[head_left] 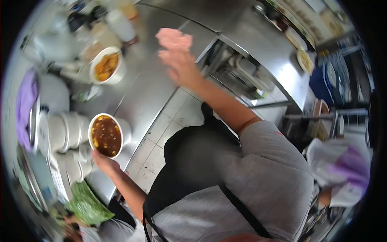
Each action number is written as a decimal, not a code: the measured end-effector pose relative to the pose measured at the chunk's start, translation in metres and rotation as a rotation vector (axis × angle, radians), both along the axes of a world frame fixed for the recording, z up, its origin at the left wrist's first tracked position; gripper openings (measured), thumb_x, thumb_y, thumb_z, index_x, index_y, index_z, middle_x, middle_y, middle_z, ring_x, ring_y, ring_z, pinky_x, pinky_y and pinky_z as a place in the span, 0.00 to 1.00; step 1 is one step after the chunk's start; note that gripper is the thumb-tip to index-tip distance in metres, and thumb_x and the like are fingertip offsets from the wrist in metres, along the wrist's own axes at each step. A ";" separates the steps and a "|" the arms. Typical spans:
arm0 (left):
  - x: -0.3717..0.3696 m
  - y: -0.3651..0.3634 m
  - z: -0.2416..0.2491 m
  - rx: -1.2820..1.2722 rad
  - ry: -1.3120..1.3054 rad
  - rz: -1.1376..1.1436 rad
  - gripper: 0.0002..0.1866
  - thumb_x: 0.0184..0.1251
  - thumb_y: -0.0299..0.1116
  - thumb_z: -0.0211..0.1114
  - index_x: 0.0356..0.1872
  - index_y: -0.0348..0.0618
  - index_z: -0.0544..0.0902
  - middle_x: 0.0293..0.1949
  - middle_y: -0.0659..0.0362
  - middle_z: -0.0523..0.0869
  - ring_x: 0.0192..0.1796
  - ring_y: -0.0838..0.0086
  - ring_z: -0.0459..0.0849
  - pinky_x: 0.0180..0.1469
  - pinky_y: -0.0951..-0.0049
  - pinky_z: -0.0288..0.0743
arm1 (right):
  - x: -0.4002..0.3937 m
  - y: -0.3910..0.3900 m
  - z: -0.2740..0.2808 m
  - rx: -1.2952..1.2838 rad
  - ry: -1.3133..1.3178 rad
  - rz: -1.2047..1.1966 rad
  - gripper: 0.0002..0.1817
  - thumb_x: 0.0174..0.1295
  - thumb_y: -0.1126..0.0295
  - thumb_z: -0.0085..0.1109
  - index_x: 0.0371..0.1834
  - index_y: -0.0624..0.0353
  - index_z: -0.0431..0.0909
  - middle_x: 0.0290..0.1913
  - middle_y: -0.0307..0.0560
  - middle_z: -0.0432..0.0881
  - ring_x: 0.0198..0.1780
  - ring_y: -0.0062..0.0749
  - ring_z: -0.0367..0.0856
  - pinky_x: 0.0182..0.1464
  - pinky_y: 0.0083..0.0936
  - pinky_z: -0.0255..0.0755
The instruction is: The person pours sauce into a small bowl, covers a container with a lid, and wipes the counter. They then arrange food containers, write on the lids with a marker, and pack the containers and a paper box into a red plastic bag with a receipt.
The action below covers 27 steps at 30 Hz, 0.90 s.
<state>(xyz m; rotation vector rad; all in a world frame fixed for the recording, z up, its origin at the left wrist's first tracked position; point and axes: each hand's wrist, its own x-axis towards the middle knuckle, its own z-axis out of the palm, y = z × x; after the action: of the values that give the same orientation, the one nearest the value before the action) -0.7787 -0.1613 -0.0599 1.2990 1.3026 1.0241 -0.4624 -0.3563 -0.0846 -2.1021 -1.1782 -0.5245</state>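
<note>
My left hand [105,162] grips the near side of a white round bowl [125,131], its fingertips right at the rim. Dark brown sauce with yellow pieces [106,136] fills that bowl. Out over the steel counter [151,76], my right hand [181,66] is stretched forward, blurred by motion. A crumpled pink cloth [174,39] is in its fingers. Farther along the counter stands a second white bowl [118,75] of orange-brown food [106,66].
Stacked white tubs [56,131] and a purple cloth [26,109] line the left side. Bottles [120,25] stand at the back. Below left, another person [117,228] is near a green plastic bag [89,203]. A person in white and purple [342,169] is at the right.
</note>
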 end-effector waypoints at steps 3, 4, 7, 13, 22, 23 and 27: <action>-0.002 -0.008 0.006 -0.032 -0.057 -0.054 0.22 0.63 0.39 0.41 0.52 0.32 0.64 0.50 0.52 0.70 0.51 0.68 0.70 0.55 0.70 0.61 | -0.052 -0.080 -0.019 0.046 0.207 0.121 0.08 0.45 0.65 0.55 0.29 0.52 0.75 0.38 0.43 0.72 0.41 0.38 0.70 0.42 0.34 0.64; 0.003 -0.015 0.011 -0.055 -0.067 -0.037 0.22 0.63 0.39 0.41 0.53 0.33 0.63 0.51 0.52 0.69 0.52 0.67 0.69 0.55 0.69 0.60 | -0.055 -0.110 -0.041 0.056 0.291 0.112 0.08 0.47 0.63 0.54 0.26 0.53 0.76 0.34 0.44 0.74 0.38 0.40 0.72 0.39 0.33 0.66; 0.010 -0.030 0.016 -0.093 -0.089 -0.030 0.24 0.63 0.39 0.41 0.56 0.33 0.60 0.54 0.51 0.67 0.55 0.65 0.67 0.57 0.68 0.60 | -0.051 -0.217 -0.097 -0.323 0.639 -0.426 0.17 0.53 0.55 0.53 0.22 0.59 0.76 0.29 0.52 0.76 0.31 0.48 0.74 0.32 0.36 0.68; 0.016 -0.027 0.020 -0.079 -0.106 -0.063 0.25 0.64 0.42 0.41 0.57 0.34 0.58 0.56 0.50 0.65 0.56 0.63 0.67 0.56 0.66 0.62 | 0.038 -0.398 -0.163 -0.244 0.635 -0.966 0.12 0.52 0.61 0.47 0.30 0.56 0.76 0.34 0.55 0.77 0.36 0.47 0.76 0.38 0.38 0.70; 0.069 -0.041 0.025 -0.097 -0.105 0.103 0.27 0.61 0.46 0.47 0.55 0.36 0.64 0.54 0.53 0.68 0.55 0.66 0.67 0.57 0.70 0.58 | 0.159 -0.522 -0.241 -0.655 0.578 -1.093 0.17 0.53 0.67 0.49 0.46 0.58 0.70 0.49 0.56 0.70 0.51 0.50 0.67 0.52 0.37 0.61; 0.069 -0.040 0.023 -0.037 -0.041 0.161 0.27 0.60 0.47 0.48 0.55 0.37 0.64 0.53 0.54 0.69 0.53 0.67 0.69 0.56 0.71 0.59 | 0.168 -0.524 -0.244 -0.672 0.585 -1.083 0.17 0.53 0.67 0.49 0.47 0.57 0.70 0.49 0.56 0.70 0.51 0.50 0.67 0.53 0.37 0.61; 0.079 -0.061 0.043 0.223 0.168 0.242 0.23 0.61 0.43 0.47 0.51 0.36 0.66 0.47 0.55 0.71 0.46 0.69 0.69 0.50 0.73 0.61 | 0.193 -0.531 -0.254 -0.699 0.607 -1.073 0.17 0.52 0.68 0.50 0.47 0.57 0.69 0.50 0.55 0.70 0.52 0.50 0.67 0.53 0.36 0.61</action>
<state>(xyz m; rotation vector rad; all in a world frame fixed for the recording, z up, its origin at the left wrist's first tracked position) -0.7001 -0.2226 -0.0172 1.4438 1.5347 1.2801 -0.2692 -0.8873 -0.3389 -3.0858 0.2544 0.1655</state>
